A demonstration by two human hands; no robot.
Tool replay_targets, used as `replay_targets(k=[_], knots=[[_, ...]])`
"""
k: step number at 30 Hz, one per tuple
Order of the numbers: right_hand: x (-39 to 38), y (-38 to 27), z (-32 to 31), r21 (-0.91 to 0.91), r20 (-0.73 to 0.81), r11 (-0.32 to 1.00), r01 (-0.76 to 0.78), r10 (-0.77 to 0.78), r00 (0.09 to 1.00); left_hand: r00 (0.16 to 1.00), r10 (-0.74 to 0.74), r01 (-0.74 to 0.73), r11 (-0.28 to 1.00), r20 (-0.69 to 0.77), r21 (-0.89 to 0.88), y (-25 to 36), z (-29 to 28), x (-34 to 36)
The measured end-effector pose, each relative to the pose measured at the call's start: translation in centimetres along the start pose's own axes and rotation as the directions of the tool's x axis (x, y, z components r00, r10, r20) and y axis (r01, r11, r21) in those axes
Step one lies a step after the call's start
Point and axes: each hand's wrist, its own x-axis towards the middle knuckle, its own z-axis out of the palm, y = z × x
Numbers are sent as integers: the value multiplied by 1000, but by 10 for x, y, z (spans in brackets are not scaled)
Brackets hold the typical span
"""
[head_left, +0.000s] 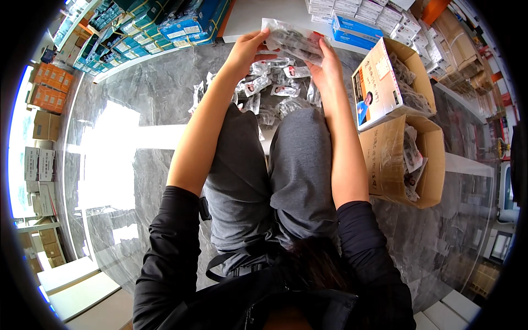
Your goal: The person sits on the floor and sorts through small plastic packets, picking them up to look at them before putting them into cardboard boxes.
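Note:
Stretched between both my hands is a clear plastic bag (294, 41) with dark small parts inside, held out beyond my knees. My left hand (247, 52) grips the bag's left end, thumb on top and fingers curled beneath. At the other end, my right hand (328, 67) has its thumb and fingers closed on the bag's edge. Below the bag, a heap of small clear packets (257, 85) with dark parts and red-and-white labels lies on the floor in front of my knees. Their exact contents are too small to make out.
Two open cartons stand at my right: a white-and-brown printed carton (377, 82) and a plain brown carton (385, 159), both holding bagged parts. Stacked blue boxes (190, 25) line the back left. White boxes and a blue box (356, 32) stand at the back right. Orange boxes (52, 82) are far left.

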Motion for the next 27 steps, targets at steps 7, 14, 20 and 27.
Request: replay_targets(k=[7, 14, 20, 27], knots=[[0, -2, 0, -16, -32, 1000, 1, -1, 999, 1000, -7, 7, 1000, -11, 17, 0, 2, 1], [0, -3, -1, -12, -15, 1000, 5, -5, 1000, 1000, -5, 6, 1000, -29, 26, -1, 3, 3], [-2, -3, 2, -19, -32, 1000, 4, -5, 999, 1000, 9, -8, 1000, -29, 29, -3, 1, 4], [-1, -3, -1, -17, -25, 1000, 8, -8, 1000, 1000, 8, -8, 999, -25, 36, -3, 1, 4]])
